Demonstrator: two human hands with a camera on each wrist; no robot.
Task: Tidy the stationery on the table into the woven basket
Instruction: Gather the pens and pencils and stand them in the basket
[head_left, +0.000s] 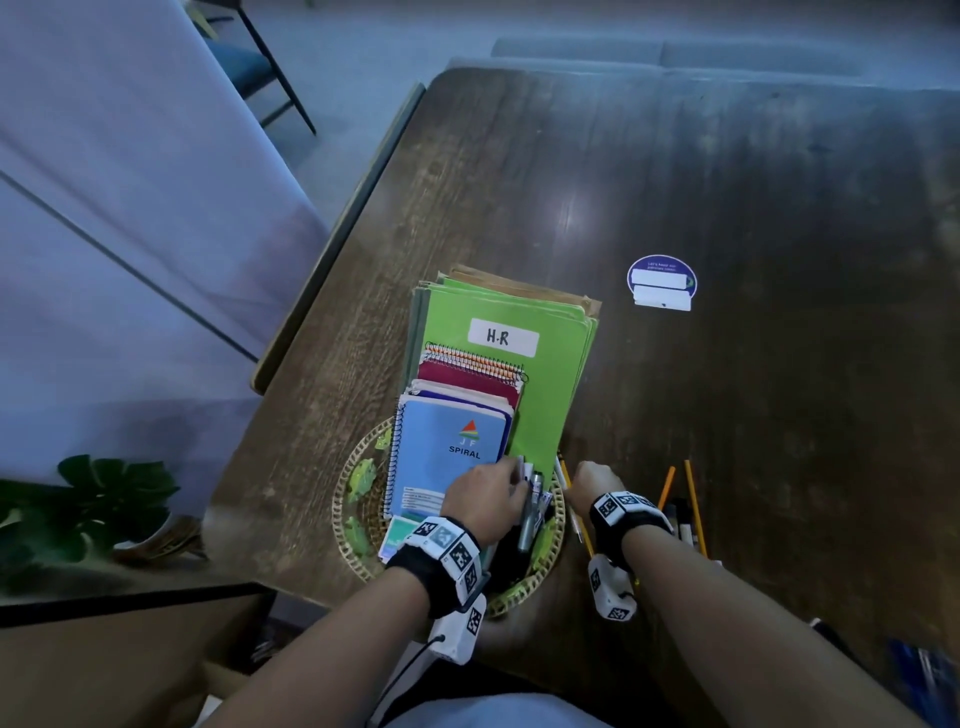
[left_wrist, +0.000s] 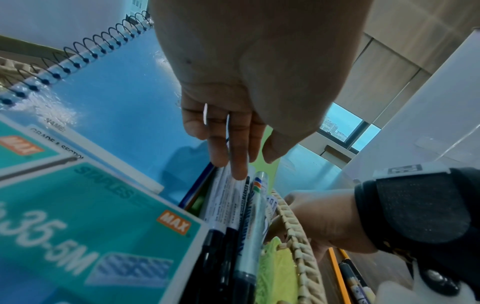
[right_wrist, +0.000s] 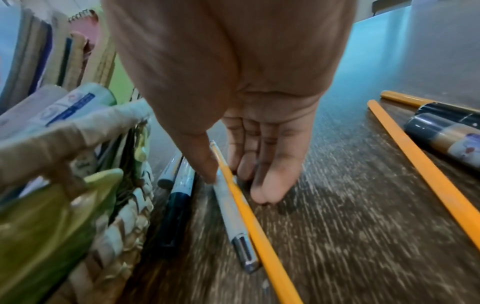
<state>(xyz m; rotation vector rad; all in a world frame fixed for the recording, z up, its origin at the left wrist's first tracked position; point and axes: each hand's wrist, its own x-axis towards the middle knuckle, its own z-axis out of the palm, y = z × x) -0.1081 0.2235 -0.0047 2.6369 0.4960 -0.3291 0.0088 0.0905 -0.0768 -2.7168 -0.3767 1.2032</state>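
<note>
We are midway through gathering the loose pens: our left hand (left_wrist: 233, 115) lies with straight fingers on the markers (left_wrist: 233, 216) already inside the woven basket (head_left: 345, 499), settling them beside the blue spiral notebook (head_left: 452, 452). Our right hand (right_wrist: 233, 102) is down on the table (head_left: 727, 208) just outside the rim, thumb and fingers closing on a white pen (right_wrist: 233, 218) and yellow pencil (right_wrist: 249, 216), not yet lifted. Next we judge it needs a firm pinch on both, then a lift over the rim; more pencils (head_left: 691, 499) wait farther right.
</note>
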